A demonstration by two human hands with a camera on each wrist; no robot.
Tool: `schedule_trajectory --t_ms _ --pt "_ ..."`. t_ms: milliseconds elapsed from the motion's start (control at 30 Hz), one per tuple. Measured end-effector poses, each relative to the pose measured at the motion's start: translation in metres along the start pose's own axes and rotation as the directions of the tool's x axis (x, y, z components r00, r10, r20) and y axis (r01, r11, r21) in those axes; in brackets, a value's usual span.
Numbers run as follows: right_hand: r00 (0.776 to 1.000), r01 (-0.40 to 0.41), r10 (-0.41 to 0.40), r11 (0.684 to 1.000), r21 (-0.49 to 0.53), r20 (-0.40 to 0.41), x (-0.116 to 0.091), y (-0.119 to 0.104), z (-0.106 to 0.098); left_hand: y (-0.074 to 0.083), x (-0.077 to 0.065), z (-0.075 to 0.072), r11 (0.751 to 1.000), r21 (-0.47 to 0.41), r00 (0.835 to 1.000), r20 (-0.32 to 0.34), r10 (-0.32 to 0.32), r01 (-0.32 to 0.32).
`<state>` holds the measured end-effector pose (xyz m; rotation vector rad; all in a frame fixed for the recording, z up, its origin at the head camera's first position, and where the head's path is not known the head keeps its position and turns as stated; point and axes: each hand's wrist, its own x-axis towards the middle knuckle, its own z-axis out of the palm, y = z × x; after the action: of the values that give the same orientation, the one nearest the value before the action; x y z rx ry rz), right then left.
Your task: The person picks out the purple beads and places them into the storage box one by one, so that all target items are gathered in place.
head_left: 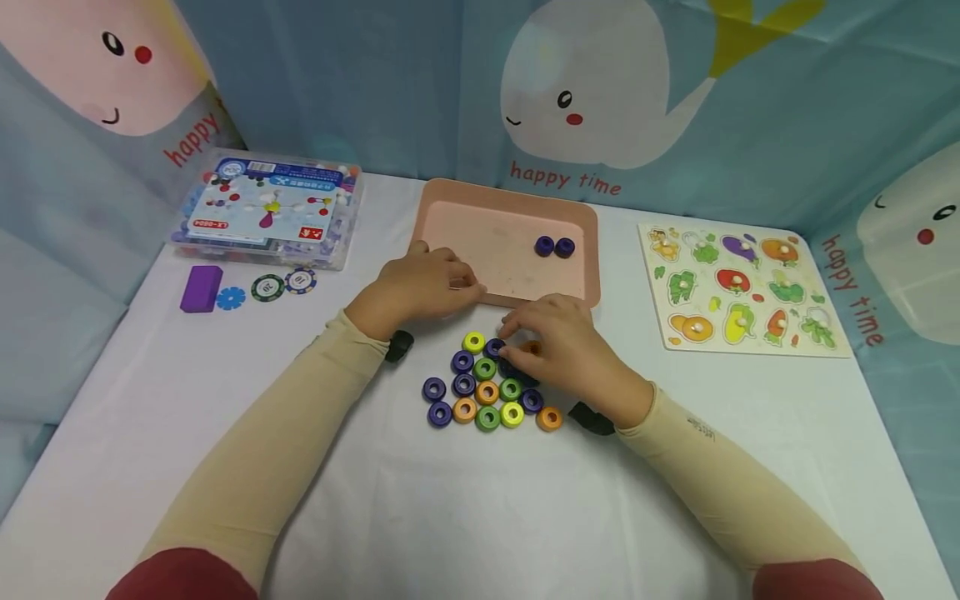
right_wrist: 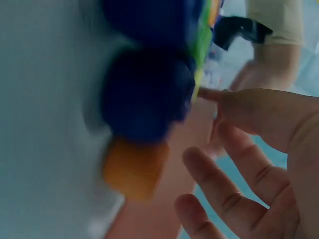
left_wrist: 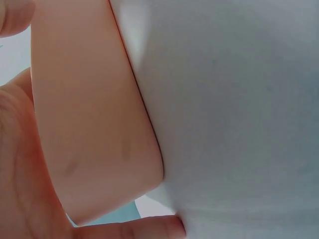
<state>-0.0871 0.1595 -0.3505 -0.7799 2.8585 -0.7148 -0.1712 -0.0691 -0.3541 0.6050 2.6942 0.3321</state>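
1. On my head view, the loose rings (head_left: 465, 377) lie in a close cluster on the table (head_left: 420, 500), just near of the pink tray (head_left: 510, 193); they are purple, green, yellow and orange. Two purple rings (head_left: 544, 253) sit side by side inside the tray, toward its right.
2. The right hand (head_left: 561, 343) reaches over the far right part of the cluster, thumb and forefinger set narrow at a purple ring (head_left: 492, 342). Its other fingers stand apart. I cannot tell whether the pinch has closed; my right wrist view is blurred.
3. The left hand (head_left: 423, 285) arches over the tray's near left corner, fingers loosely bent, one reaching down outside the wall. How firmly it presses, I cannot tell.
4. I judge each ring light, stiff and sturdy, perhaps painted wood or plastic, so a modest squeeze should do no harm. The smooth, rounded sides could slip, and a ring tipped on edge may roll.
5. I would pinch across the outer side, thumb opposite forefinger, below the rounded top. Crowded neighbours leave little fingertip room, so rings at the cluster's edge look easiest.
6. The tray looks light and smooth, apt to slide when nudged; its rim offers the best hold.
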Motion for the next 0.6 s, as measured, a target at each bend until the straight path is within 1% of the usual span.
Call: schedule_trajectory --t_ms 100,200,400,600 --pt "0.999 -0.022 0.022 1.0 -0.019 0.028 0.002 -0.004 0.009 -0.001 0.0 0.001 1.0 0.001 1.0 -0.004 0.001 -0.001" --pt "0.998 -0.037 0.04 0.998 -0.048 0.048 0.004 -0.005 0.014 0.0 0.0 0.001 1.0 0.0 1.0 -0.002 0.002 -0.002" --pt "0.996 -0.038 0.045 0.995 -0.089 0.078 0.006 -0.01 0.017 -0.002 -0.001 0.002 1.0 -0.004 1.0 -0.009 -0.009 0.009" --pt "0.995 -0.042 0.053 0.991 -0.129 0.081 0.006 -0.013 0.017 -0.003 0.0 0.005 1.0 -0.005 0.999 -0.038 0.004 -0.004"
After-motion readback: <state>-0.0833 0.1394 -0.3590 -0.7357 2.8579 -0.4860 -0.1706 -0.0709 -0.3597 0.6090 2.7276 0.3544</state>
